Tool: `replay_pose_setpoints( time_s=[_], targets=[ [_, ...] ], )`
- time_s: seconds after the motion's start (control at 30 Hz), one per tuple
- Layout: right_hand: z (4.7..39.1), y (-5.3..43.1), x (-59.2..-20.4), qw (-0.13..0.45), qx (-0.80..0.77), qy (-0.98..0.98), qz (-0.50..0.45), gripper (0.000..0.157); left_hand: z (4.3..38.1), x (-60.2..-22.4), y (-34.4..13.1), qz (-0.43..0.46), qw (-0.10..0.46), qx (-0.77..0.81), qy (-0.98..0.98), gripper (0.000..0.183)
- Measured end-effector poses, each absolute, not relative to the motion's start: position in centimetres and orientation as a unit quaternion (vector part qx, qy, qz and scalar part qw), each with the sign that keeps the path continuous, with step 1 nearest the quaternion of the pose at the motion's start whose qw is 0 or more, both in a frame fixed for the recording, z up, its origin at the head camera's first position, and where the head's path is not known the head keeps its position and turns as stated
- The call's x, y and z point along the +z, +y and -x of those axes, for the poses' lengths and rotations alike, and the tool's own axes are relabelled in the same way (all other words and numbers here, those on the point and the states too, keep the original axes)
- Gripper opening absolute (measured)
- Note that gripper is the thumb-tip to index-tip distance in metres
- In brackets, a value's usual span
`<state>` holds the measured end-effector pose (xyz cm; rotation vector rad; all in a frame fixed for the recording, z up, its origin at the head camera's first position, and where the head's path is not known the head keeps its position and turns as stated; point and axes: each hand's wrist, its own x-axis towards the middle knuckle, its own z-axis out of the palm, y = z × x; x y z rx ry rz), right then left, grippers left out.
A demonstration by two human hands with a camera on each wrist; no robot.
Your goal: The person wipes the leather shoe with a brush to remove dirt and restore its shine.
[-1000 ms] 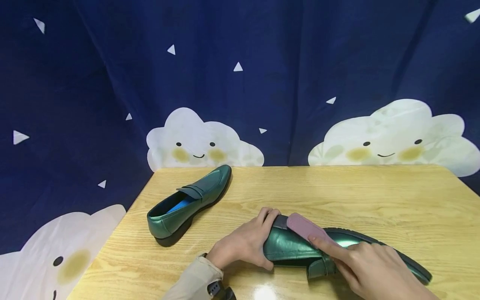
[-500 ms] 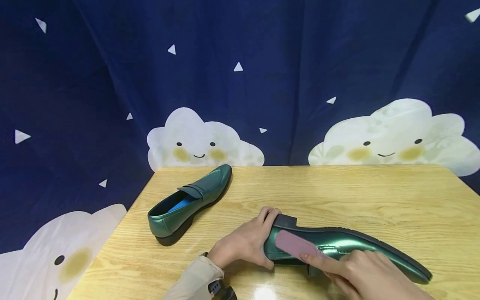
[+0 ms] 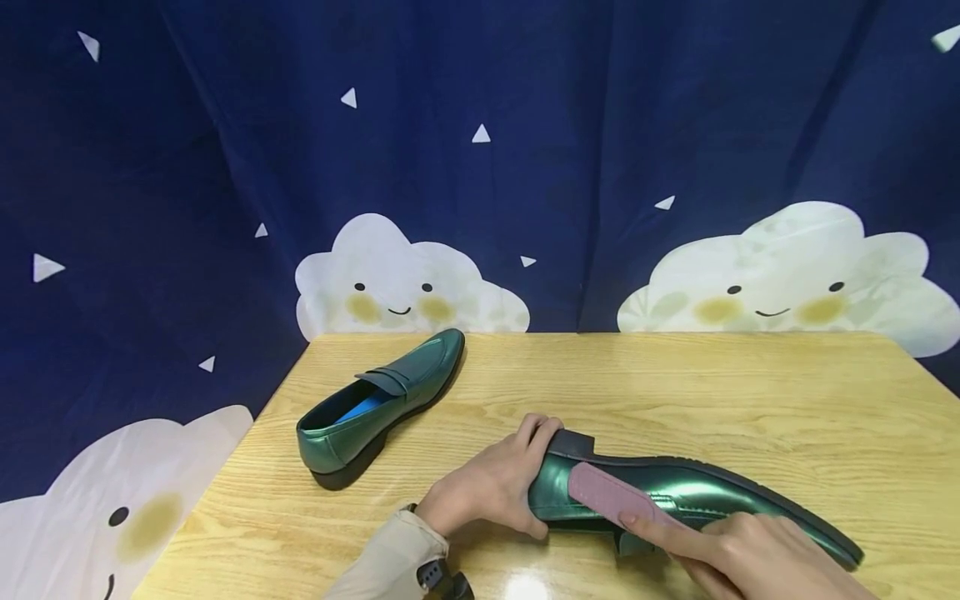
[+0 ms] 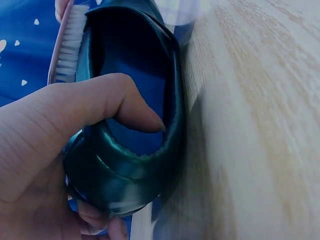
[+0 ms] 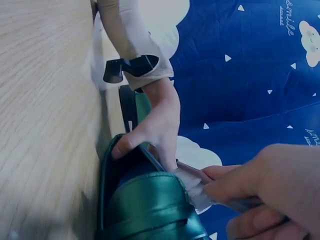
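Observation:
A green loafer (image 3: 720, 496) lies on its side on the wooden table, its dark sole facing away and its toe to the right. My left hand (image 3: 495, 483) grips its heel end; in the left wrist view the thumb hooks inside the opening and fingers wrap behind the heel. My right hand (image 3: 750, 550) holds a pink-backed brush (image 3: 615, 496), index finger laid along its back. White bristles (image 4: 70, 40) touch the loafer's upper side in the left wrist view. Farther back on the left stands the matching green loafer (image 3: 382, 408), upright, with a blue insole.
The wooden table (image 3: 675, 383) reaches back to a dark blue curtain (image 3: 480, 167) printed with clouds and white triangles. A dark band with a black device (image 3: 442, 579) sits on the left wrist.
The brush has moved from beside the heel block and strap down onto the loafer's side near the heel, then slightly right. The left hand and both loafers hold their places.

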<state>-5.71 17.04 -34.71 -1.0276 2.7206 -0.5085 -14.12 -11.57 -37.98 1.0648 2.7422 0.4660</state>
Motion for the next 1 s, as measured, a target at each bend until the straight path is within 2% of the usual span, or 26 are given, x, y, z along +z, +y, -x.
replay_pose_setpoints(
  time_s=[0.23, 0.47, 0.57, 0.7, 0.77, 1.0],
  targets=[
    [6.0, 17.8, -34.0, 0.081, -0.086, 0.959, 0.259, 0.056, 14.1, -38.0, -11.6, -0.358, 0.082, 0.157, 0.917, 0.119],
    [6.0, 17.9, -34.3, 0.099, -0.149, 0.928, 0.326, 0.059, 14.1, -38.0, -11.5, -0.356, 0.082, 0.152, 0.918, 0.118],
    [6.1, 18.2, -34.0, 0.101, -0.137, 0.939, 0.300, 0.056, 14.1, -38.0, -11.5, -0.354, 0.087, 0.155, 0.918, 0.118],
    [6.4, 18.5, -33.7, 0.076, -0.091, 0.966, 0.231, 0.053, 14.1, -37.9, -11.6, -0.354, 0.090, 0.158, 0.918, 0.119],
    [6.4, 18.7, -33.6, 0.068, -0.090, 0.965, 0.235, 0.053, 14.1, -37.9, -11.6, -0.356, 0.089, 0.160, 0.916, 0.119],
    [6.5, 19.1, -33.5, 0.137, -0.158, 0.928, 0.309, 0.057, 14.2, -37.9, -11.6, -0.360, 0.089, 0.163, 0.914, 0.120]
  ],
)
